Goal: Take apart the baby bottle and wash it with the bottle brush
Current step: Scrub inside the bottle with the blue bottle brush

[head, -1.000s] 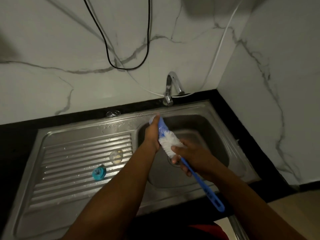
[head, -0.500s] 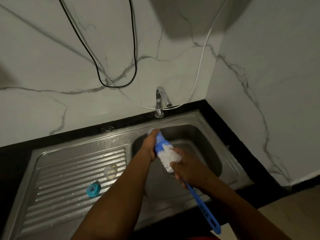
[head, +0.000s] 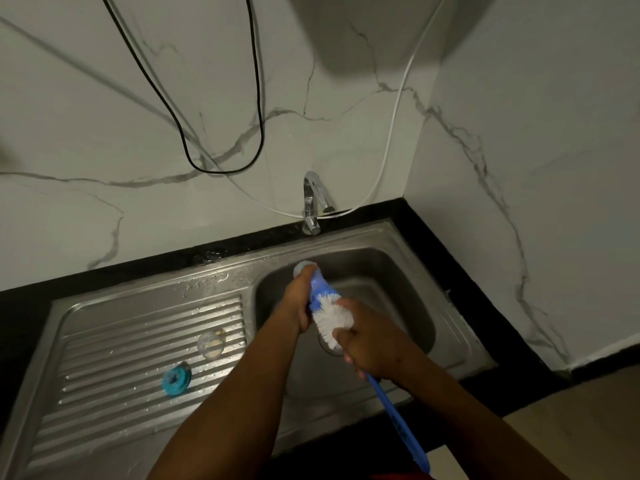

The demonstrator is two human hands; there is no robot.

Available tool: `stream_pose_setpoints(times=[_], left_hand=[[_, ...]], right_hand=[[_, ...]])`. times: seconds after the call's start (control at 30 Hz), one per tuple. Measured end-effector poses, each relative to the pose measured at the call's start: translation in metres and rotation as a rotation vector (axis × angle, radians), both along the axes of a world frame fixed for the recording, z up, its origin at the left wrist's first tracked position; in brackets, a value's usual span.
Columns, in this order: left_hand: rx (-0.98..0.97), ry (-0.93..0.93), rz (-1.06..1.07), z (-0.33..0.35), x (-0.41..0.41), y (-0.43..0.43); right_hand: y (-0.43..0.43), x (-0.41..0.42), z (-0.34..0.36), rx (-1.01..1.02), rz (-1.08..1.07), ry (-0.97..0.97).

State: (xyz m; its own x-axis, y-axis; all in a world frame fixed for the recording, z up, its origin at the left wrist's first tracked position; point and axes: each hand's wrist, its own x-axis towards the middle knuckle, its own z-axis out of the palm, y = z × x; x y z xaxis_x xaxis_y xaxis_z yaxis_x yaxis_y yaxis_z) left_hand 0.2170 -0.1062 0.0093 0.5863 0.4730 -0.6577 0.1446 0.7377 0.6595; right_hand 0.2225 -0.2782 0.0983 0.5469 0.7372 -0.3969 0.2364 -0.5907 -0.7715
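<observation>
Over the wet stainless-steel sink [head: 346, 244], the left hand [head: 298, 299] clamps the clear blue-printed baby bottle [head: 320, 285]; the right hand [head: 370, 344] grips the blue-handled white-bristled bottle brush [head: 332, 318]. Slippery plastic could twist free under hard scrubbing.

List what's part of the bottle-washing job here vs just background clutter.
Job: baby bottle in left hand; bottle brush in right hand; blue ring and clear teat on drainboard; sink.

Background: tap, black cable, white hose.

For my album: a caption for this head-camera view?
Left hand holds the baby bottle over the sink; right hand works the bottle brush.
</observation>
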Motion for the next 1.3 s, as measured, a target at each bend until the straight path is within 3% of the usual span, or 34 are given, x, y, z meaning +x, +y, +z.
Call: stream_pose_setpoints(times=[0.33,0.77,1.0,1.13,1.3], left_hand=[[0.037,0.047,-0.014,0.001,-0.003,0.003],[0.063,0.057,-0.059,0.009,-0.014,-0.010],[-0.009,0.090,-0.010,-0.008,-0.030,-0.007],[0.030,0.082,-0.027,-0.011,-0.028,-0.013],[0.004,0.118,0.050,-0.021,-0.040,-0.001]], right_hand=[[0.014,0.003,0.004,-0.121,0.079,-0.066],[0.019,0.002,-0.005,-0.150,0.029,-0.108],[0.019,-0.014,0.001,-0.135,0.170,-0.128],[0.022,-0.014,-0.002,-0.160,0.150,-0.097],[0.024,-0.027,-0.007,-0.181,0.162,-0.192]])
